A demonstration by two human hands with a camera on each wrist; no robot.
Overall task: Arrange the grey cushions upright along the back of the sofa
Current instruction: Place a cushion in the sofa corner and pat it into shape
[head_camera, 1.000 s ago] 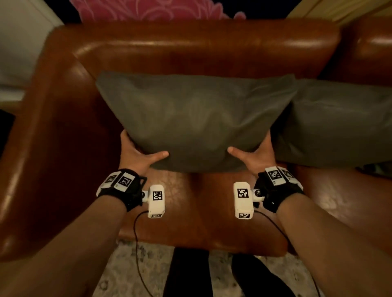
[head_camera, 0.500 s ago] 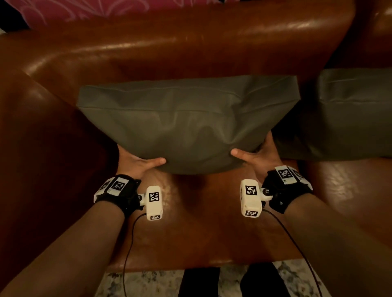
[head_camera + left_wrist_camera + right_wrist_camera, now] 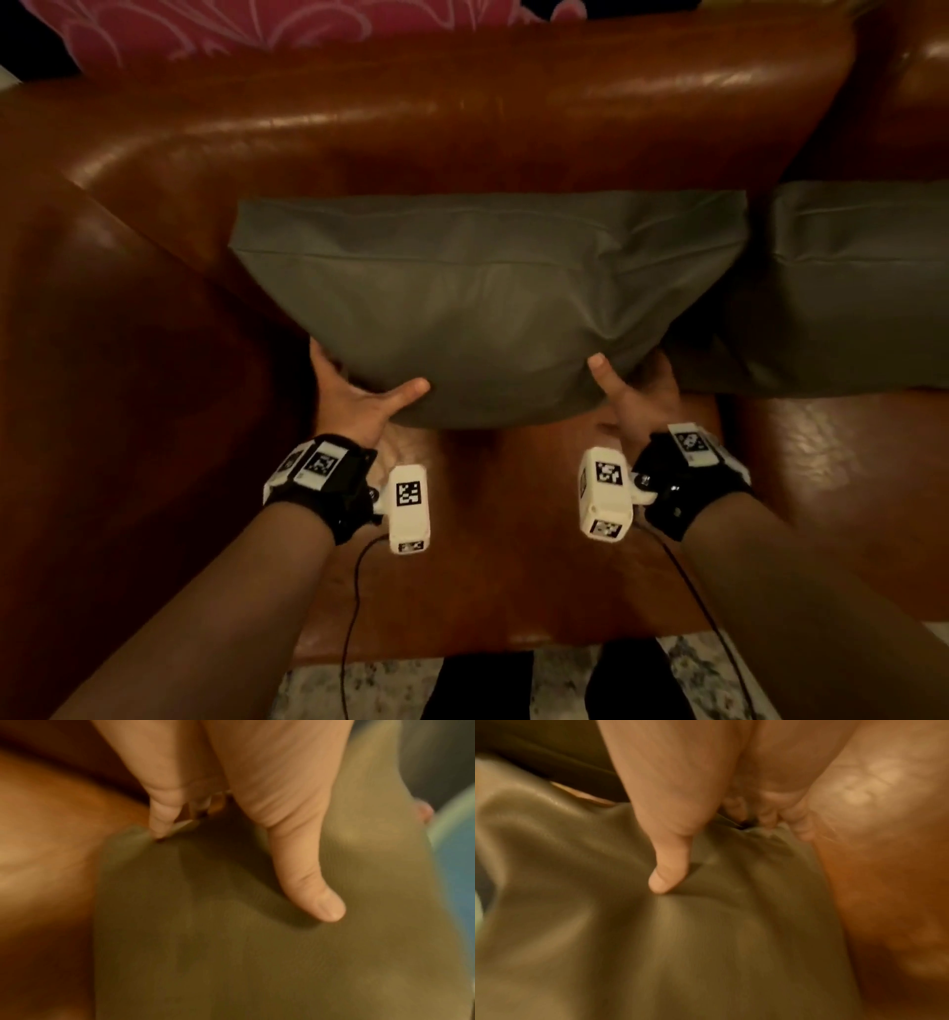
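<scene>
I hold a grey cushion by its two lower corners, over the seat of the brown leather sofa. My left hand grips the lower left corner: the thumb lies across the front face of the cushion and the fingers are tucked behind and under it, out of sight from the head view. From the left wrist view my thumb presses flat on the grey fabric while the curled fingers pinch the corner seam against the leather. My right hand grips the lower right corner the same way, thumb on the front, fingers wrapped behind. In the right wrist view that thumb digs into the fabric and makes folds in it, and the fingers bunch the corner next to the leather seat.

The cushion leans with its top edge toward the sofa's back, its lower edge just above the seat near the middle. A second grey cushion stands against the sofa's back at the right, touching the right side of the one I hold. Behind the top of the sofa's back a pink patterned cloth shows. At the front edge of the seat a pale patterned rug lies on the floor.
</scene>
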